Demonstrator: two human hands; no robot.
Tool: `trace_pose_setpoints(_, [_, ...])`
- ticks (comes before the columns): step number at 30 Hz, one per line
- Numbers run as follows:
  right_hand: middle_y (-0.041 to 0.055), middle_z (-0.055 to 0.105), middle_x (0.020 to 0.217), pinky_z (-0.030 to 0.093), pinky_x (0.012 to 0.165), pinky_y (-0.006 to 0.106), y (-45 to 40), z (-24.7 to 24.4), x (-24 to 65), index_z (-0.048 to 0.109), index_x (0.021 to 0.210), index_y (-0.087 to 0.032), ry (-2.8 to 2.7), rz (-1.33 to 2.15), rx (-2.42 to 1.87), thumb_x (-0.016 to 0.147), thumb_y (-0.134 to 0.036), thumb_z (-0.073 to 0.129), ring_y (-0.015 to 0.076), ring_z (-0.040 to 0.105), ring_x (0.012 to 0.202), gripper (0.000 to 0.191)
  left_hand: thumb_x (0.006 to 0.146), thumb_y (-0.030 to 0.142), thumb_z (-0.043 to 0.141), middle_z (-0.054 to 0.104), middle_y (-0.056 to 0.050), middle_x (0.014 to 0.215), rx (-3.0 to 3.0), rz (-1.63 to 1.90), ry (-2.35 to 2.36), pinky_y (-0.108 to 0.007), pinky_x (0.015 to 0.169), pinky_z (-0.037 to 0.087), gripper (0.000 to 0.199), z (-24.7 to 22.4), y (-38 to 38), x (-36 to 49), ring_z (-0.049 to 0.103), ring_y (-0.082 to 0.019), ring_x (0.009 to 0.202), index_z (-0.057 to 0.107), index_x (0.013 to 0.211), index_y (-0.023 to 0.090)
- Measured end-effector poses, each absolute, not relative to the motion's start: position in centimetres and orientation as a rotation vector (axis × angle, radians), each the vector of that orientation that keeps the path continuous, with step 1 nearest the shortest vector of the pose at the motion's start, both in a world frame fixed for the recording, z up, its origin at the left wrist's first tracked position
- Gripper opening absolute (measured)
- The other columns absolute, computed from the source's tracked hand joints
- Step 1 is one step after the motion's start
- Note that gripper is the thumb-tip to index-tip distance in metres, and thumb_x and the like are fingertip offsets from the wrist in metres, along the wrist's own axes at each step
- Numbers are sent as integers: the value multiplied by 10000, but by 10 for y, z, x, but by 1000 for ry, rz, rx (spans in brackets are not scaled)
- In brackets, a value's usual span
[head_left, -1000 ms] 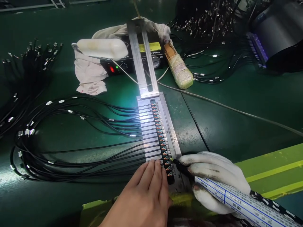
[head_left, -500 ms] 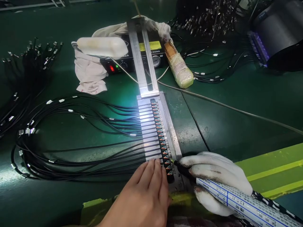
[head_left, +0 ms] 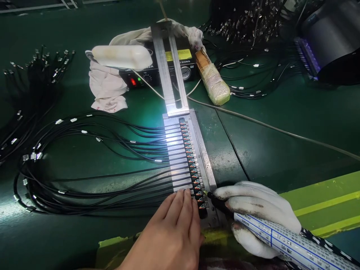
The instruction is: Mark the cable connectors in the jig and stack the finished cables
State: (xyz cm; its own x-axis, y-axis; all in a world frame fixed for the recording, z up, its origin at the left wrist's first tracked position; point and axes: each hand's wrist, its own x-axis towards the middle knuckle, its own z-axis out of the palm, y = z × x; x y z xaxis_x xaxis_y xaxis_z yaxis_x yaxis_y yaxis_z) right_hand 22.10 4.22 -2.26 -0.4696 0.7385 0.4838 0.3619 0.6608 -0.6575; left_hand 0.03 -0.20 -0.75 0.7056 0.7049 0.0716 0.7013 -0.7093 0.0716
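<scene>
My right hand (head_left: pixel 258 213), in a white glove with dark stains, grips a labelled glue-dispensing syringe (head_left: pixel 298 243). Its black nozzle points left, the tip at a connector near the fixture's lower end. My bare left hand (head_left: pixel 174 228) lies flat over the near end of the metal fixture (head_left: pixel 177 176), fingers stretched out and side by side on the cables. Its thumb is mostly hidden. Across the fixture, several black cables (head_left: pixel 135 150) lie side by side, their small metal connectors (head_left: pixel 194 165) lined up in a slot. The cables loop off to the left.
Behind the fixture stands a black dispenser controller (head_left: pixel 132 77), with a slotted metal bar (head_left: pixel 177 78) leaning on it. A wrapped block (head_left: pixel 215 82) and white cloth (head_left: pixel 107 88) are beside it. Cable bundles (head_left: pixel 36 78) lie left; a thin hose (head_left: pixel 267 127) crosses right.
Almost nothing differs. The glue-dispensing syringe and my right hand have shifted very slightly; my left hand stays in place on the fixture.
</scene>
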Motion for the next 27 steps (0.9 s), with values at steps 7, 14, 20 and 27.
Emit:
trace_pose_setpoints(7, [90,753,912,620,696,296,41,-24,222,611,900,-174,-2097,614,-847,763,-163,555,202,739,835,148,911,226,563,682,-173,1178,2882,156,1171,-409,936,523,299,-9,-3,0,643,-325,1103,662,1134,55])
trace_pose_setpoints(14, [99,755,905,620,700,298,42,-23,223,620,895,-165,-2108,622,-842,772,-167,557,206,739,836,138,900,250,571,682,-170,1181,2883,138,1179,-402,954,510,326,-10,-2,0,633,-318,1116,656,1151,58])
trace_pose_setpoints(20, [98,752,929,622,702,307,41,-24,223,611,900,-172,-2113,623,-847,777,-174,561,212,738,836,133,909,230,551,679,-161,1193,2867,112,1183,-391,982,483,322,-9,-3,-1,622,-301,1133,648,1170,69])
trace_pose_setpoints(27, [101,753,916,621,689,320,42,-23,223,601,890,-180,-2134,615,-843,795,-184,546,214,739,819,111,886,241,583,677,-156,1200,2860,120,1184,-397,981,483,334,-10,-3,-1,624,-311,1127,652,1163,69])
